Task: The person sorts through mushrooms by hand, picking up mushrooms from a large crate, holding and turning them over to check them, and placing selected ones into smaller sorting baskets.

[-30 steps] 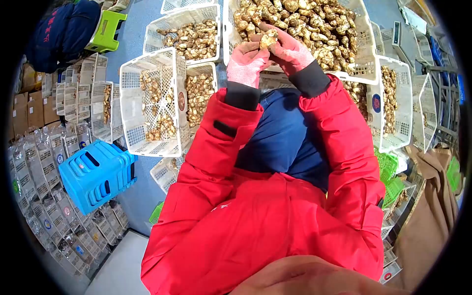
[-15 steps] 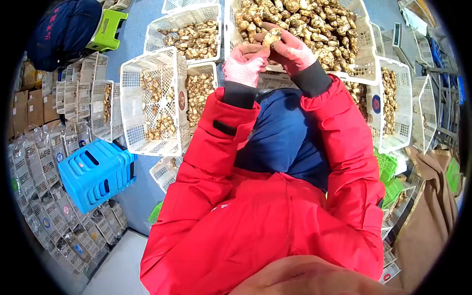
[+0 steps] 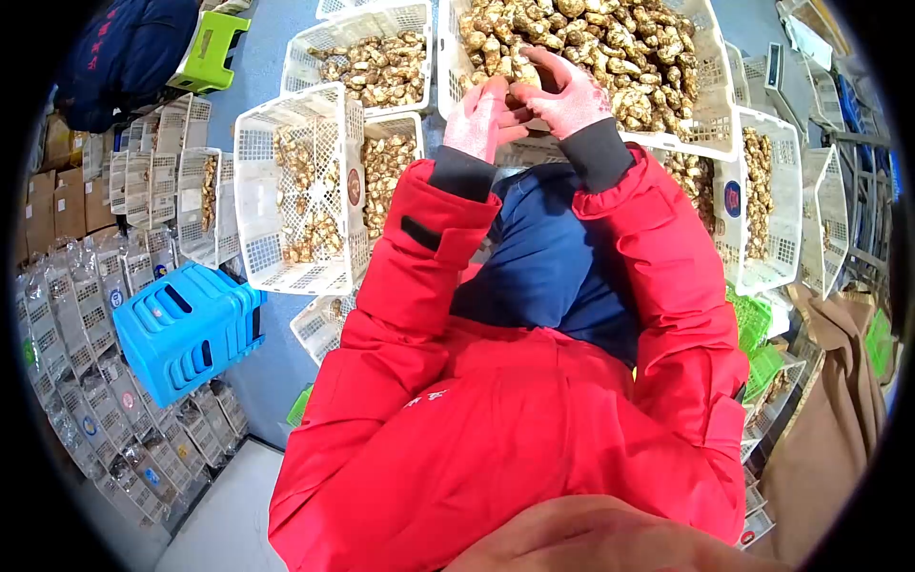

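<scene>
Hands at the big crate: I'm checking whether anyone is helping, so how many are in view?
2: the left hand and the right hand beside it, both at the near edge of the large crate. No others show.

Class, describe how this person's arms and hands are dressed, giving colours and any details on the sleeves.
Both arms wear bright red, padded jacket sleeves. Black inner cuffs cover the wrists. A short black tab crosses the left sleeve near its end. The left hand and right hand appear to wear thin, pink-and-white mottled gloves; how far these cover the fingers is unclear.
</scene>
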